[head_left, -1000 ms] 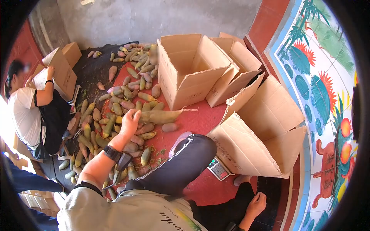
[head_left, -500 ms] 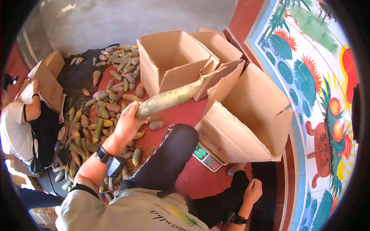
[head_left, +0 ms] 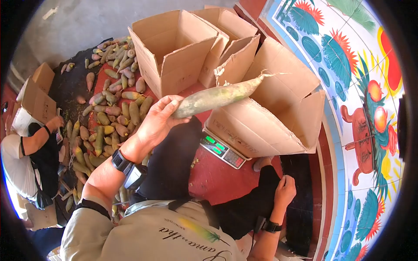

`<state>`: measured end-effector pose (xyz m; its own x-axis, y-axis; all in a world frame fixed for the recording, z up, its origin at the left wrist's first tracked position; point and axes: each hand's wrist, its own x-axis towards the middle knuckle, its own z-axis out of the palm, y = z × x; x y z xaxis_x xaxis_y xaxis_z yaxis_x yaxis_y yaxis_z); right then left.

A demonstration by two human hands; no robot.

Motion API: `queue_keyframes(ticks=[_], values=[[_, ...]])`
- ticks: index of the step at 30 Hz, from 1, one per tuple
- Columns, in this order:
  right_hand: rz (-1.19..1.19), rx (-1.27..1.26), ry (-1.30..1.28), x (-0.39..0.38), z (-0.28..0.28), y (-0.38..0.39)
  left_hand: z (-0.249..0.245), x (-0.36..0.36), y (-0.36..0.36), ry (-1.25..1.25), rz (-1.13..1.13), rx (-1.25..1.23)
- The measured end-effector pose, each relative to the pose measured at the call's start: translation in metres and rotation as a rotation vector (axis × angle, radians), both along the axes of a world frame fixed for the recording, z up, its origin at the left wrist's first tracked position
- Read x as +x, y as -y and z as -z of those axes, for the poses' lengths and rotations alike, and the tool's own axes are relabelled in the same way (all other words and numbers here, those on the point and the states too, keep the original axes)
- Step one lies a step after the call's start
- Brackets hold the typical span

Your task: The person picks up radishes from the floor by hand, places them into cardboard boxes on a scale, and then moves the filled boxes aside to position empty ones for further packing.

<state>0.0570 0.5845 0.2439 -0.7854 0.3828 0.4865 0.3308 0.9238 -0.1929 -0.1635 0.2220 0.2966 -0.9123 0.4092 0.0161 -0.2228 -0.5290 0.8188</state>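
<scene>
My left hand (head_left: 159, 117) is closed around the thick end of a long green radish (head_left: 220, 96). The radish points right and slightly up, its thin root tail over the near cardboard box (head_left: 257, 128). That box has its flaps up and sits on a digital scale (head_left: 224, 150) with lit green displays. Curled into a loose fist, my right hand (head_left: 285, 191) rests by my right knee, and nothing shows in it.
A pile of radishes (head_left: 117, 108) covers the floor at left. Two more open boxes, including a large cardboard box (head_left: 185, 65), stand behind. A co-worker (head_left: 32, 161) sits at far left beside another box. A painted tile wall (head_left: 348, 87) borders the right.
My left hand has carried the radish to the right, closer to the box on the scale. The view has tilted down a little. My right hand stays by the knee.
</scene>
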Motion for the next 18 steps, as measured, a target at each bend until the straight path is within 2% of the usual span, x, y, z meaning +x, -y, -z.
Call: queue_keyframes(ticks=[11,16,18], values=[[0.011,0.0,0.031,-0.006,-0.003,0.004,0.007,-0.018,-0.033,0.042,0.083,0.095],[0.012,0.005,0.063,-0.008,-0.003,0.003,-0.025,-0.022,-0.062,-0.057,0.083,0.072],[-0.016,-0.01,0.057,-0.009,-0.001,0.005,-0.037,-0.025,-0.075,-0.183,0.11,0.067]])
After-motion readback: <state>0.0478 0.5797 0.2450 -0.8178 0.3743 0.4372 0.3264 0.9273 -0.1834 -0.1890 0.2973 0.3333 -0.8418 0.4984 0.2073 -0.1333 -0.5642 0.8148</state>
